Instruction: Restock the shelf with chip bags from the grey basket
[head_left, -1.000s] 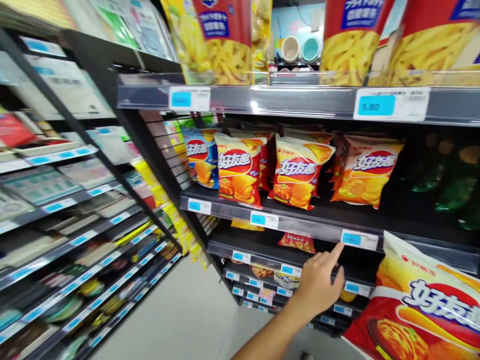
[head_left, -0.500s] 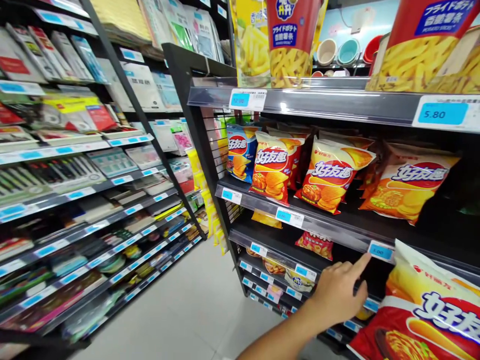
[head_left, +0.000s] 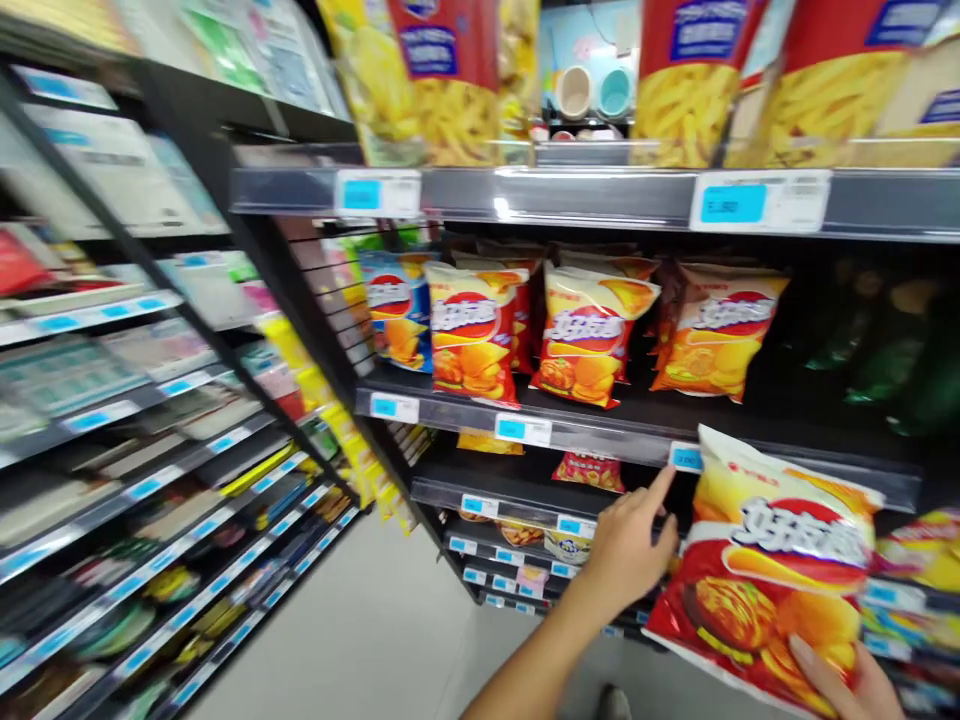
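Observation:
My left hand (head_left: 632, 537) reaches to the shelf with its index finger stretched out and the thumb apart. The fingertip is at the lower edge of a blue-and-white price tag (head_left: 685, 457), and nothing is in this hand. At the lower right, my right hand (head_left: 862, 688) grips the bottom corner of a red and yellow bag of potato chips (head_left: 780, 560), thumb on its front. The bag is tilted in front of the shelf; its back and my other right fingers are hidden. Similar chip bags (head_left: 585, 335) stand upright on the shelf behind.
Potato stick packs (head_left: 686, 85) line the shelf above. Dark green bags (head_left: 900, 350) sit at the right of the chip shelf. Yellow packets (head_left: 322, 400) hang at the rack's left end. Grey floor (head_left: 360, 620) separates it from the stationery shelves (head_left: 187, 520) at left.
My view has turned right, so the shelf shifts left in the picture. More of the held chip bag and my right hand now show. My left finger stays at the price tag.

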